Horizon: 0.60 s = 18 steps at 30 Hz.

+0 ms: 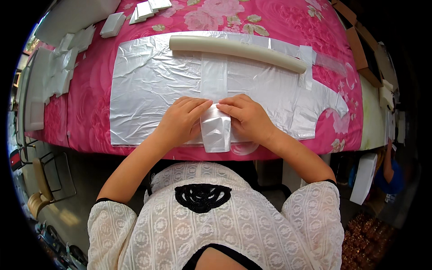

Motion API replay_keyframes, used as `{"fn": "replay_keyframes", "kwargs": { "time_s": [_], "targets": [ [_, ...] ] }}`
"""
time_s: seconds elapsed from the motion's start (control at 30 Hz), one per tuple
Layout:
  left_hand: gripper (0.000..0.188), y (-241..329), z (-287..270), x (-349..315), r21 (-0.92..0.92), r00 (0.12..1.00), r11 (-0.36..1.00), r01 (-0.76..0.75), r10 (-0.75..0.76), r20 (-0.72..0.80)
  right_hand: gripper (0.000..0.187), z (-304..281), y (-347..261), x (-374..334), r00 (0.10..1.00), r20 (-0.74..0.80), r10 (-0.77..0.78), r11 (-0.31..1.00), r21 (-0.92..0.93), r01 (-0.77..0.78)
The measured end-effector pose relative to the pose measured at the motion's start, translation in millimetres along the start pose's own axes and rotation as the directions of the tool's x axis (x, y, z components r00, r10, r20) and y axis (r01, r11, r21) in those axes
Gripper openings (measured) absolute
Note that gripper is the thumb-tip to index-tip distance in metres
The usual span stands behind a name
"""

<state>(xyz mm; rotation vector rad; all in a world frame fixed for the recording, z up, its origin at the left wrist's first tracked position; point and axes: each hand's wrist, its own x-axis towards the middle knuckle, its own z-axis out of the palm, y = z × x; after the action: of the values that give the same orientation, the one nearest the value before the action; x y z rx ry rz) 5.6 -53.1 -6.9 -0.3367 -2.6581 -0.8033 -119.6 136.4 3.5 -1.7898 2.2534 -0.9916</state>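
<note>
A wide spread of white plastic bags [153, 85], with cut-out handle shapes at its right end, lies flat before me. On top of it, a narrow folded plastic bag [216, 135] runs from the middle to the table's near edge. My left hand [182, 118] pinches this folded bag's left edge between thumb and fingers. From the other side, my right hand [246, 116] grips its right edge, the fingertips of both hands almost meeting. Beyond the hands, a long pale tube [234, 50] rests across the spread and over the folded bag's far part.
A pink floral cloth [288, 22] covers the table. Small folded white packets [112, 24] lie at the far left, with more piled plastic packets [63, 67] along the left side. Open cardboard boxes [363, 54] stand at the right edge. A chair [39, 180] is at the lower left.
</note>
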Motion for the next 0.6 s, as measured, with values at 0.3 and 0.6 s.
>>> {"fn": "replay_keyframes", "kwargs": {
  "time_s": [0.3,0.6],
  "targets": [
    [0.038,13.1,-11.5,26.3,-0.571,0.756,0.562,0.599,-0.631,0.172,0.020,-14.1,0.0,37.1,0.772,0.204,0.603,0.715,0.291,-0.635],
    [0.072,18.5,19.9,16.4,0.105,0.972,0.972,0.211,-0.219,0.083,0.031,-15.6,32.2,63.8,0.597,0.483,0.640,0.564,0.231,-0.793]
  ]
}}
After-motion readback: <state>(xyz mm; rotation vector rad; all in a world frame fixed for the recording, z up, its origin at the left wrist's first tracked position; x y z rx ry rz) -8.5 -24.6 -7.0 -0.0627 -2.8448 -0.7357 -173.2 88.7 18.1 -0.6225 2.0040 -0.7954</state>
